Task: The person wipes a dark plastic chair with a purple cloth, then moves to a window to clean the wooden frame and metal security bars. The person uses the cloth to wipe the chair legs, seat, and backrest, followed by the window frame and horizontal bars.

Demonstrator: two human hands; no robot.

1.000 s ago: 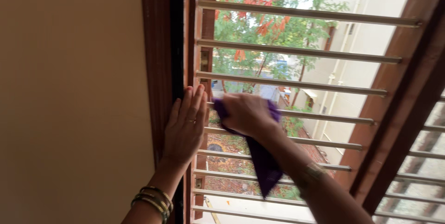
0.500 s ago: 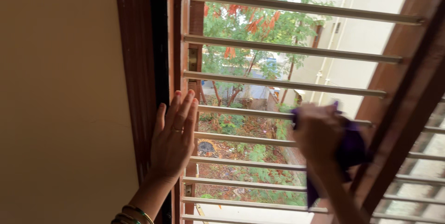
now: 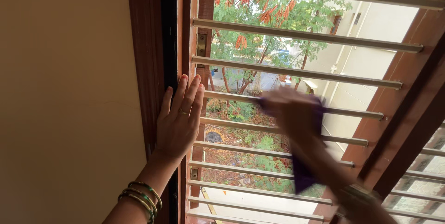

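Observation:
My left hand (image 3: pixel 178 119) lies flat, fingers together, against the dark wooden window frame (image 3: pixel 150 43) at the left of the opening. It wears a ring, and bangles sit on the wrist. My right hand (image 3: pixel 292 113), blurred by motion, grips a purple cloth (image 3: pixel 303 173) and presses it on a pale horizontal window bar (image 3: pixel 352 113) near the middle of the grille. The cloth's loose end hangs below the hand.
Several pale horizontal bars (image 3: pixel 301 34) span the window. A second wooden frame post (image 3: pixel 408 113) slants at the right. A plain cream wall (image 3: pixel 60 89) fills the left. Outside are trees with orange flowers (image 3: pixel 273 6) and a light building (image 3: pixel 384 15).
My right hand with the cloth swept right along the bars, then came back left toward the middle. My left hand stayed on the frame.

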